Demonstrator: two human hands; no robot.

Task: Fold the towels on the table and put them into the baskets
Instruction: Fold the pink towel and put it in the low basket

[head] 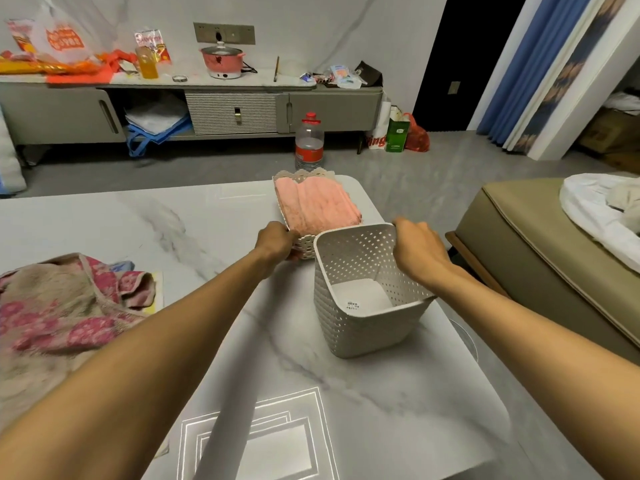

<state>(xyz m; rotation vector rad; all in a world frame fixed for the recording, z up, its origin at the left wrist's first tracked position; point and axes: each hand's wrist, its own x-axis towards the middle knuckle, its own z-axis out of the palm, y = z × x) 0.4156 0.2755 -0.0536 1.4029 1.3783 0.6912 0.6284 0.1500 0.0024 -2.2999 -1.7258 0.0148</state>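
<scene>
Left hand: the left hand (277, 242) sits at the centre of the frame, at the near left corner of the shallow basket (306, 250); its fingers (294, 234) appear to curl round that corner's lacy rim, though the back of the hand hides most of them.
Right hand: the right hand (417, 252) is just right of centre, fingers folded over the far right rim of the tall basket (356, 327) and gripping it.
Shallow basket: cream, with a scalloped edge, at the far right end of the counter (346, 410), touching the tall basket's far side.
Pink towel: a folded pink towel (318, 206) fills the shallow basket, lying flat in layers.
Tall basket: pale grey and perforated, it stands on the counter right of centre, with only a barcode sticker (352, 304) on its floor.
Flowered towel: a pink and beige flowered towel (59, 306) lies crumpled and unfolded at the left edge of the frame, well apart from both baskets.
Background: a water bottle (309, 143) with a red cap stands on the floor beyond the counter, in front of a grey sideboard (242, 112) that carries a pink cooker (221, 62).
</scene>
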